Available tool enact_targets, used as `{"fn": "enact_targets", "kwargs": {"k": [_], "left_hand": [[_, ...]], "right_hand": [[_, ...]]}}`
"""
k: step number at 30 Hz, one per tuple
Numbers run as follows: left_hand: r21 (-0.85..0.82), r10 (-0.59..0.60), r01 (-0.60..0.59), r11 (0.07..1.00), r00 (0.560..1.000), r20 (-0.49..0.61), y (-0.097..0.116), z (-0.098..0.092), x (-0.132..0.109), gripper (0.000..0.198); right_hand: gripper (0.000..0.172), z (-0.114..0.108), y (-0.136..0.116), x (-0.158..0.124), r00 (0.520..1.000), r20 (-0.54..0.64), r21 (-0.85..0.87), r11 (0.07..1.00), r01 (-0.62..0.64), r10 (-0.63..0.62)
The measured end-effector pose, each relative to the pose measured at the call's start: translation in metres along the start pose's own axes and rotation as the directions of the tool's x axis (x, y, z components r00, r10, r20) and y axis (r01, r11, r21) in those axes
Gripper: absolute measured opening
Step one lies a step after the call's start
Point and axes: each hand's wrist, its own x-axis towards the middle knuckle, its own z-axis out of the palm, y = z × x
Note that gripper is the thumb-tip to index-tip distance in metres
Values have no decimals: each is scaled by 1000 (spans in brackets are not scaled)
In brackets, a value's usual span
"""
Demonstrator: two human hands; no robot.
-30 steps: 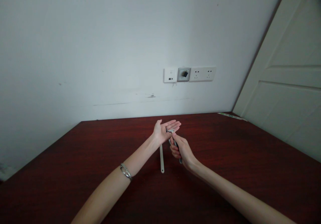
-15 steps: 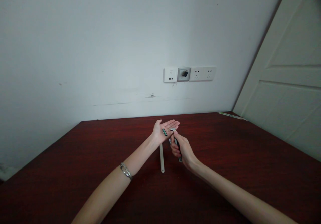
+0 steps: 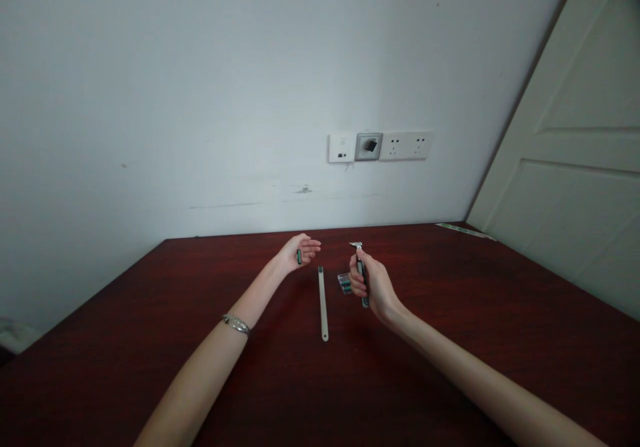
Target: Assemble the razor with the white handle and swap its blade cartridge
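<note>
Head view: clamps razor [image 3: 361, 272] low in right hand [image 3: 374, 283], presumably leaving tip [image 3: 356, 244] free; cups green piece [image 3: 299, 257] in loosely curled left hand [image 3: 294, 249], well apart, presumably against dropping; has stick [image 3: 323, 303] on table [image 3: 170, 300].

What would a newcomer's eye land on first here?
Most likely the right hand, gripping a T-headed razor handle above the dark red table. Next, the small green-and-black cartridge on the left hand. The pale slim stick lying between them also stands out.
</note>
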Motion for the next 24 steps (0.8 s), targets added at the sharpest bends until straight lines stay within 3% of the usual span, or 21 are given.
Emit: {"fn": "enact_targets", "kwargs": {"k": [6,15,24], "left_hand": [[43,78,-74,996,993,-93,-12,-23,7,24],[127,218,-205,970,971,-100,-30,-19,13,26],[109,352,-338,935,921,-164,-30,-24,12,23]], "right_hand": [[35,-1,-1,0,1000,10,0,1000,0,0],[31,-4,0,2,1000,14,-2,1000,2,-2],[30,-3,1,2,1000,22,-23,1000,4,-4]]}}
